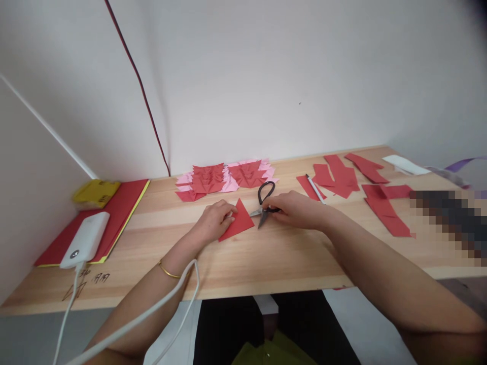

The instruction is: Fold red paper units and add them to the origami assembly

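Note:
A folded triangle of red paper (239, 224) lies on the wooden table in front of me. My left hand (215, 220) grips its left edge, thumb and fingers closed on the paper. To the right, my right hand (294, 209) holds black-handled scissors (266, 195) by one handle loop, low over the table. The scissor blades are spread, and one blade tip points at the right corner of the triangle. Whether that tip touches the paper, I cannot tell.
Folded red and pink paper pieces (228, 177) sit by the wall. Red paper scraps (342, 175) and a white pen (315, 188) lie right. A power bank (87, 239) rests on red sheets (125, 215) beside a yellow packet (97, 192). Its white cable (152, 309) crosses my left forearm.

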### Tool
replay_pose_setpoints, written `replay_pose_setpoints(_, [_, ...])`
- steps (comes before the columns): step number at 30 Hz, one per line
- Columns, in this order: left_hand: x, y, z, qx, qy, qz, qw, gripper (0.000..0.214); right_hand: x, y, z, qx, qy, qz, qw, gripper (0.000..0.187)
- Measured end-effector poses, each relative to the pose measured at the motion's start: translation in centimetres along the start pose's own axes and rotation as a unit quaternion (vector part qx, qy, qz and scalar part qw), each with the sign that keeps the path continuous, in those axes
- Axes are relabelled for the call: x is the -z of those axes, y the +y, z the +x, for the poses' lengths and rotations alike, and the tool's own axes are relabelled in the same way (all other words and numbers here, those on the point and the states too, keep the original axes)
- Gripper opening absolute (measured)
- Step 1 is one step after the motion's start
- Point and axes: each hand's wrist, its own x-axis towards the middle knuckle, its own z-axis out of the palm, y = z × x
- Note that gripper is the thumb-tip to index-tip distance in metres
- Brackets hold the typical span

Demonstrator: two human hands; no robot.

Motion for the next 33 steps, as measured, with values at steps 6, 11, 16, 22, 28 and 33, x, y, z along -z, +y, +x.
replay_pose_setpoints(6, [-0.3,-0.2,-0.2,-0.008,0.015,0.018,1.0,0.029,0.4,-0.5,-0.5,0.016,-0.028,0.033,0.999,0.027])
replay_pose_setpoints(11, [-0.1,0.5,-0.1,-0.113,0.013,-0.008,0.993,0.039,0.2,-0.5,-0.6,0.038,-0.034,0.053,0.997,0.028])
replay_pose_setpoints(16, [0.2,0.0,0.1,-0.141,-0.029,0.014,0.989,0.037,-0.3,-0.5,-0.2,0.073,-0.023,0.069,0.995,0.029])
replay_pose_setpoints(22, [0.4,-1.5,0.1,-0.121,-0.026,0.025,0.992,0.032,-0.8,-1.0,0.4,0.084,-0.013,0.079,0.993,0.029])
replay_pose_setpoints(28, [0.7,-1.5,-0.1,-0.107,-0.041,0.02,0.993,0.031,-1.8,-1.2,0.9,0.126,0.018,0.074,0.989,0.033])
replay_pose_setpoints(33, [0.5,-1.6,-0.2,-0.088,-0.036,0.03,0.995,0.03,-2.3,-0.8,1.0,0.135,0.01,0.093,0.986,0.035])
